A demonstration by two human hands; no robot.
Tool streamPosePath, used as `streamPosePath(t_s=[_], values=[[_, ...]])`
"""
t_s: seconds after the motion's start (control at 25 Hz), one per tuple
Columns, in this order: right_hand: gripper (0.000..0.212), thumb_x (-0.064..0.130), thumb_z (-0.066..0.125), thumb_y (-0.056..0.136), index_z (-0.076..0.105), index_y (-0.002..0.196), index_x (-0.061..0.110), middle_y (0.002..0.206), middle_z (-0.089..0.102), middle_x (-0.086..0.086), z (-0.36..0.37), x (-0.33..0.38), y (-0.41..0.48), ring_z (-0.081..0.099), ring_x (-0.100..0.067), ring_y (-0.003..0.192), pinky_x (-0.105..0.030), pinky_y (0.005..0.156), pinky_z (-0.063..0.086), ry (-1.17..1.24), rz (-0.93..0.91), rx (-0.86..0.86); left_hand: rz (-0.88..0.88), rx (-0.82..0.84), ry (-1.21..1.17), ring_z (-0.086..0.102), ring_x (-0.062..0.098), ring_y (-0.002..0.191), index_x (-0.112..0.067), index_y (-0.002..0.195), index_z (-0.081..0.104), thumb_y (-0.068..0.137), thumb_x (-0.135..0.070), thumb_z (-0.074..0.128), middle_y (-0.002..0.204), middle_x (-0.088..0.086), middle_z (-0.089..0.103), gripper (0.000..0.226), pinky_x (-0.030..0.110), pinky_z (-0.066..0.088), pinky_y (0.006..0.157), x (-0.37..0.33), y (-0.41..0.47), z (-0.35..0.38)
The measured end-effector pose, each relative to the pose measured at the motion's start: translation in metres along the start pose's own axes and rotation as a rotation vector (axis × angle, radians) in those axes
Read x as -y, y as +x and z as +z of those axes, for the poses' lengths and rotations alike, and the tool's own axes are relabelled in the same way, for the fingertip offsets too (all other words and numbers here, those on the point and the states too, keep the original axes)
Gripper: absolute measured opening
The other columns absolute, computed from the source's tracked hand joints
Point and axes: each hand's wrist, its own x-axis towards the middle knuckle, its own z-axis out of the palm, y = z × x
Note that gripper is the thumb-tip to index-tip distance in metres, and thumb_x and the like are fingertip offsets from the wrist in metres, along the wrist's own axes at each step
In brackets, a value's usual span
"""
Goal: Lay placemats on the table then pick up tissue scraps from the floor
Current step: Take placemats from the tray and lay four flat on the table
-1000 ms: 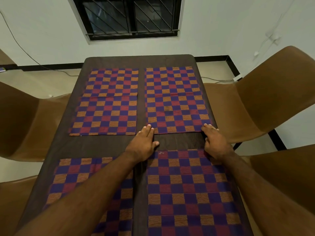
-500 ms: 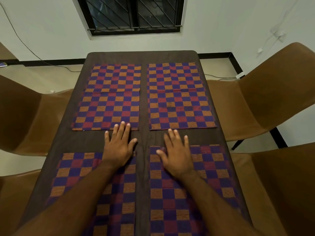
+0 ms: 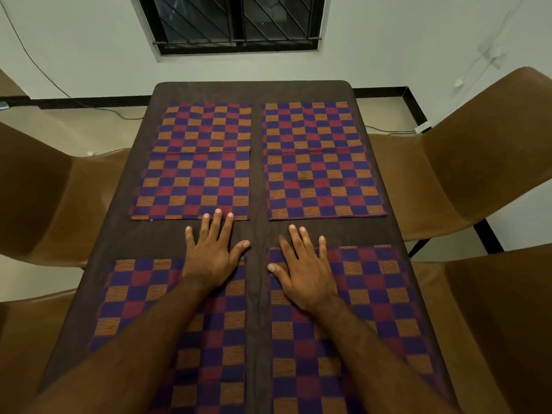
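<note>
Standing by, I see all four placemats down on the dark counter point(image 3: 257, 297), two by two, their long sides running six to twelve o'clock along the counter's length. The left hand point(image 3: 213, 258) lies flat, palm down, with straight, spread fingers. Its heel is on the far edge of the near-left mat point(image 3: 143, 297) and its fingertips point(image 3: 218, 211) just touch the near edge of the far-left mat point(image 3: 194, 162). The right hand point(image 3: 304, 273) lies equally flat and splayed on the far inner corner of the near-right mat point(image 3: 379, 294). Its fingertips rest on bare wood, short of the far-right mat point(image 3: 322, 162). Neither hand holds anything. To my eye the mat-laying is finished or down to a last smoothing, so the floor point(image 3: 98, 124) comes next. The one candidate scrap I can find is a small pale speck point(image 3: 89, 153) at about ten o'clock from the hands. It sits on the floor beyond the counter's left edge, by the left chair point(image 3: 44, 198), and it is too small to say for sure that it is tissue. If it is, the left hand is the nearer one, and reaching it would likely mean stepping round that chair and bending low. No scraps show on the floor at two o'clock near the right chair point(image 3: 478, 150).
</note>
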Motion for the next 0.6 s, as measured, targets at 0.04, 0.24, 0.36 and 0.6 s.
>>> streamPosePath(t_s=[0.04,0.24,0.36,0.6], values=[[0.074,0.071,0.014,0.099,0.021,0.157,0.026,0.169,0.006,-0.002,-0.003,-0.001,-0.002,-0.003,-0.021,0.156,-0.061,0.122,0.006,0.007,0.004,-0.001,-0.006,0.005,-0.009,-0.006,0.026,0.159,-0.03,0.165,0.001,0.096,-0.079,0.006,0.174,0.001,-0.001,0.085,0.063,-0.002,0.124,-0.001,0.0,-0.003],[0.072,0.07,0.018,0.101,0.015,0.158,0.026,0.169,0.001,0.0,-0.007,0.001,-0.071,-0.007,-0.021,0.155,-0.059,0.123,0.005,0.03,0.171,-0.062,0.106,-0.034,-0.189,-0.01,0.018,0.159,-0.022,0.165,0.003,0.101,-0.074,0.017,0.174,-0.002,-0.002,0.084,0.054,0.0,0.127,-0.049,-0.066,-0.009],[0.072,0.07,0.019,0.101,0.017,0.158,0.026,0.169,0.001,-0.001,0.0,-0.001,-0.143,-0.006,-0.022,0.156,-0.059,0.122,0.006,0.005,0.271,-0.032,0.279,0.024,-0.19,-0.009,0.016,0.159,-0.024,0.165,0.009,0.098,-0.079,0.027,0.174,-0.005,-0.001,0.089,0.051,0.0,0.127,-0.09,-0.14,0.008],[0.076,0.071,0.02,0.098,0.029,0.157,0.023,0.169,0.004,-0.001,0.006,0.005,-0.266,0.003,-0.024,0.156,-0.059,0.12,0.005,-0.064,0.443,0.084,0.327,0.193,-0.01,-0.024,0.021,0.156,-0.027,0.163,-0.008,0.093,-0.086,0.007,0.17,-0.006,-0.019,0.093,0.052,-0.008,0.126,-0.1,-0.199,0.019]])
